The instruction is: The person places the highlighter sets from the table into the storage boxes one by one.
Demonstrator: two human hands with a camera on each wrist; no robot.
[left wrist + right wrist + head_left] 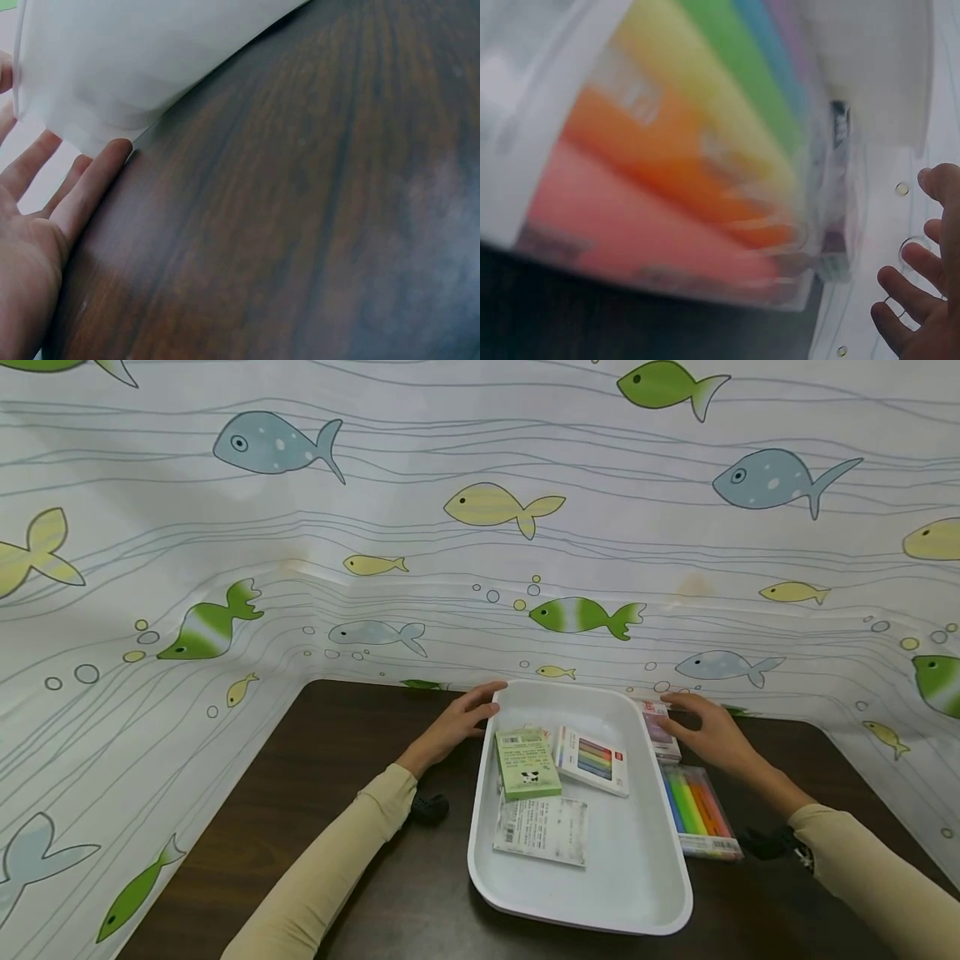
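A white tray (pixel 645 885) stands on the dark table with several small packs in it. Inside lie a green box with a cow picture (pixel 525 764), a white box with rainbow stripes (pixel 592 762) and a white printed packet (pixel 543 831). My left hand (pixel 459 722) touches the tray's far left corner; its extended fingers rest along the outer wall (pixel 112 67) in the left wrist view. Over the pink-and-white box (pixel 660 731) right of the tray, my right hand (pixel 708 735) hovers with fingers spread, holding nothing. Nearer me lies a clear pack of coloured pens (pixel 701 810).
A white curtain with fish (pixel 480 568) hangs behind the table and along both sides. Dark wood-grain table (pixel 300 810) extends left of the tray. A dark wrist device (pixel 768 842) sits by the right sleeve, another (pixel 430 810) by the left.
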